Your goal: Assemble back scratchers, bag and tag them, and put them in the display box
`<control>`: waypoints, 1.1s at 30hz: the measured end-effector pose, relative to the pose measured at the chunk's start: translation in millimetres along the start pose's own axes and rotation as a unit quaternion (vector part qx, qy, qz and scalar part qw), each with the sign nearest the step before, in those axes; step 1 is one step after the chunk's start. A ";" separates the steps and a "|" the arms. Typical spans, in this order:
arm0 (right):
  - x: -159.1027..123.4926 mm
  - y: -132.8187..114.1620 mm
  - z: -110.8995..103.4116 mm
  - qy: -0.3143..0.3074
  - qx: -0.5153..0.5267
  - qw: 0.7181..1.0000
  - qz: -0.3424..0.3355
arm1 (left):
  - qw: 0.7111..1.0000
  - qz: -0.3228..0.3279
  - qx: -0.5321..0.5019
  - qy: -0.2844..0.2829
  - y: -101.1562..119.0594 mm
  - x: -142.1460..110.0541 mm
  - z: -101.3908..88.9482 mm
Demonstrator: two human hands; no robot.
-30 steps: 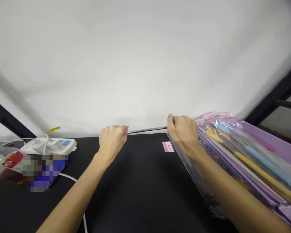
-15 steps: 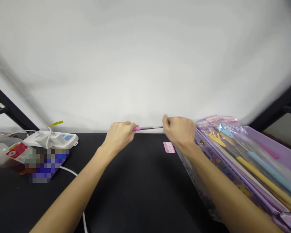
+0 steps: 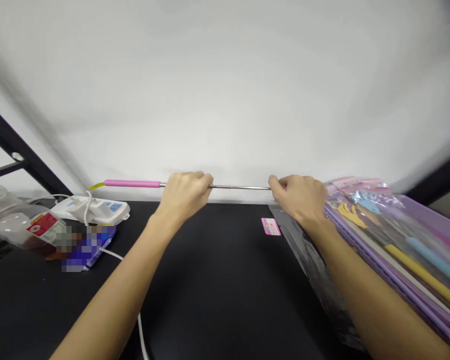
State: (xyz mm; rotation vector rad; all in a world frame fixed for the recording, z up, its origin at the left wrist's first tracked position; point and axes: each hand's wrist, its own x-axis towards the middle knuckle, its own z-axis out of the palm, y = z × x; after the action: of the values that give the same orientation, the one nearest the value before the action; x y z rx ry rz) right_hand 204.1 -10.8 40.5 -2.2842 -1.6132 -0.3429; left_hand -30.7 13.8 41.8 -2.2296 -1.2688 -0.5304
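Note:
A telescopic back scratcher [image 3: 240,187] with a pink handle [image 3: 133,183] and a thin metal rod is stretched level between my hands, above the back of the black table. My left hand [image 3: 185,192] is closed around the rod just right of the handle. On the other end, my right hand [image 3: 300,197] is closed too, hiding the scratcher's head. Below the right hand, a small pink card [image 3: 270,226] and a clear plastic sleeve [image 3: 311,255] lie on the tabletop.
At the right stands a purple box [image 3: 427,215] with bagged back scratchers [image 3: 423,267] in yellow and blue. To the left are a white power strip [image 3: 116,212], a bottle lying on its side [image 3: 18,230], a blue packet [image 3: 88,252] and a white cable [image 3: 141,335]. A white wall rises behind.
My left hand has shifted from the pink handle onto the metal rod, so the handle now sticks out to the left. The exposed rod between the hands shortened, then lengthened again.

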 end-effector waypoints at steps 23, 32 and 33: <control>10.4 44.4 -2.6 -0.011 0.009 0.999 0.039 | 0.999 -0.028 -0.017 0.023 5.7 0.3 -3.2; 13.2 41.6 -18.8 0.014 -0.017 0.999 0.046 | 0.993 -0.042 -0.027 0.107 -31.2 -6.3 6.1; 13.4 43.1 -20.3 0.015 -0.018 0.998 0.052 | 0.992 -0.052 -0.022 0.114 -36.3 -7.1 4.9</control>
State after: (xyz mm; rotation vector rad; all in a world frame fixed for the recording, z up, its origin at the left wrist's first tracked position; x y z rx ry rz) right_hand 249.0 -20.5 58.9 -2.3677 -1.4793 -0.3813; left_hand -65.4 27.6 42.7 -2.0745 -1.2685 -0.8356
